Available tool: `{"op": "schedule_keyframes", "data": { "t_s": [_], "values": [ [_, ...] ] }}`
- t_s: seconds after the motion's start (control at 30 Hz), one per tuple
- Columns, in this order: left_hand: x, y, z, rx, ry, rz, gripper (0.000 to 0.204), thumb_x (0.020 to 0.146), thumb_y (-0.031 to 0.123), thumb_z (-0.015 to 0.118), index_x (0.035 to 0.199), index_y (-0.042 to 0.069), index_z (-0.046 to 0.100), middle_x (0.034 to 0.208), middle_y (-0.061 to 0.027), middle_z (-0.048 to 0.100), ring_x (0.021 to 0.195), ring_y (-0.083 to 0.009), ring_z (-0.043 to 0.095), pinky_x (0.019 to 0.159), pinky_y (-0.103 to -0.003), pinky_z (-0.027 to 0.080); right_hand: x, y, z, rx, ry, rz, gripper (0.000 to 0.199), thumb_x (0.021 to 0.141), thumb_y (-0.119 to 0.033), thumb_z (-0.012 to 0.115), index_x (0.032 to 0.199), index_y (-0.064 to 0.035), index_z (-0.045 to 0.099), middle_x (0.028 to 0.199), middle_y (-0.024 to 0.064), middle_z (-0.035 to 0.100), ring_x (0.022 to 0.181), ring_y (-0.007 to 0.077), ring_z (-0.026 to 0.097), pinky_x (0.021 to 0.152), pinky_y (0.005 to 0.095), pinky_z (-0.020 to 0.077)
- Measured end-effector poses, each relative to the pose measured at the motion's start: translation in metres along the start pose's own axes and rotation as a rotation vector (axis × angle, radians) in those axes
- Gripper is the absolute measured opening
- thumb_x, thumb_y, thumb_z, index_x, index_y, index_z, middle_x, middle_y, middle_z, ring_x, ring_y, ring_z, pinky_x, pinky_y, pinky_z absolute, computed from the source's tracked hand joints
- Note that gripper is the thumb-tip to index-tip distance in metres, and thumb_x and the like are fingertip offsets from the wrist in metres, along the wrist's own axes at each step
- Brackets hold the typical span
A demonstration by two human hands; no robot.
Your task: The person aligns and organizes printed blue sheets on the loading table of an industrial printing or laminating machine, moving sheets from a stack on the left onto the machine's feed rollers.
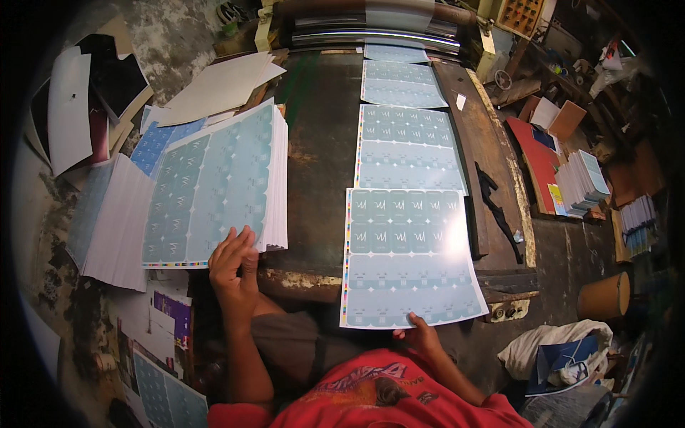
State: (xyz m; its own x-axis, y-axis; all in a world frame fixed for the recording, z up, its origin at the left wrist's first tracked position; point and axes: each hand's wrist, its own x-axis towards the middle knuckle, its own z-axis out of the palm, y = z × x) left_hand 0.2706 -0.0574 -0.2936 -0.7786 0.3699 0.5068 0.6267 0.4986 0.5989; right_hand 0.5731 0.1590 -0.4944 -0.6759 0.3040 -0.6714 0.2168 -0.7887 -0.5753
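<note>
The person's red printed shirt (385,399) fills the bottom edge, closest of all, with both bare forearms rising from it. Beyond lies the dark, worn metal bench (321,143), running up to a roller machine (371,28) at the far end. On its left side rests a thick stack of pale blue printed paper sheets (214,185), tilted, its near corner hanging past the bench edge. On the right, a row of the same pale blue sheets (403,128) runs lengthwise toward the rollers, each overlapping the next. The nearest single pale blue printed sheet (410,257) overhangs the near bench edge. The right hand (417,332) pinches that sheet's near edge, fingers closed on the paper. The left hand (234,274) rests at the stack's near corner, fingers curled loosely, tips touching the top sheet's edge; whether it actually grips anything I cannot tell. A black strap (499,210) lies on the bench just right of the row.
</note>
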Motion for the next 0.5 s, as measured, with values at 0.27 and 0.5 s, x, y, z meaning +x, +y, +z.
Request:
{"op": "schedule_keyframes", "data": {
  "t_s": [0.27, 0.5],
  "values": [
    [0.002, 0.0, 0.017, -0.112, 0.186, -0.147, 0.023, 0.098, 0.02, 0.057, 0.103, 0.003, 0.072, 0.104, -0.0108, 0.072, 0.114, -0.0291, 0.061, 0.102, -0.04, 0.039, 0.008, -0.01, 0.003, 0.067, -0.069, -0.046, 0.053, 0.099, -0.041, 0.047, 0.125, 0.005, 0.048, 0.092, 0.0218, 0.068, 0.075, 0.0248, 0.065, 0.081, 0.0416, 0.0522],
    [0.001, 0.003, 0.013, 0.004, 0.169, -0.105, 0.021, 0.093, 0.022, 0.065, 0.106, 0.006, 0.071, 0.107, -0.0094, 0.071, 0.115, -0.027, 0.06, 0.101, -0.039, 0.038, 0.039, -0.038, 0.016, 0.165, -0.054, -0.158, 0.055, 0.1, -0.047, 0.042, 0.119, 0.0042, 0.049, 0.093, 0.0215, 0.067, 0.074, 0.0243, 0.064, 0.081, 0.0439, 0.0523]
  ]
}}
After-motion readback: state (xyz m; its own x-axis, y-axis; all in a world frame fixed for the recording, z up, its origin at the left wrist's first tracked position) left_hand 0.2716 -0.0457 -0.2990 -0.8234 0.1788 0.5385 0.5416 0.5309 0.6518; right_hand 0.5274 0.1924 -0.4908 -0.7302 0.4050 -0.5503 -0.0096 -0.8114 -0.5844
